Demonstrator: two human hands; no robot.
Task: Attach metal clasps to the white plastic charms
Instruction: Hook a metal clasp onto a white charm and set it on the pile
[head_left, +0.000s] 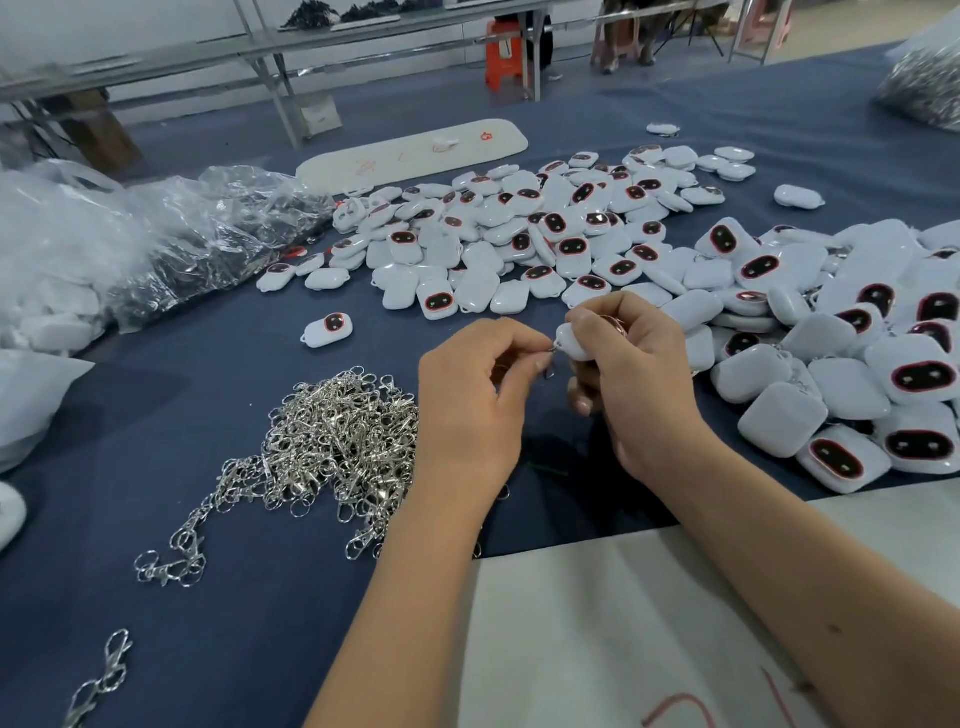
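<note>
My right hand (631, 364) grips a white plastic charm (570, 340) above the blue table cloth (223, 364). My left hand (475, 395) pinches a small metal clasp (549, 359) right at the charm's left end, and the two touch there. A tangled heap of silver clasps (332, 441) lies to the left of my left hand. Behind my hands spreads a wide pile of white charms (519, 234) with dark oval faces. A second charm pile (852, 353) lies to the right.
Crumpled clear plastic bags (156, 239) sit at the left. A single charm (329, 328) lies apart near them. A white foam board (410, 153) lies at the back, another white sheet (597, 623) under my forearms. A few loose clasps (104, 675) lie at the bottom left.
</note>
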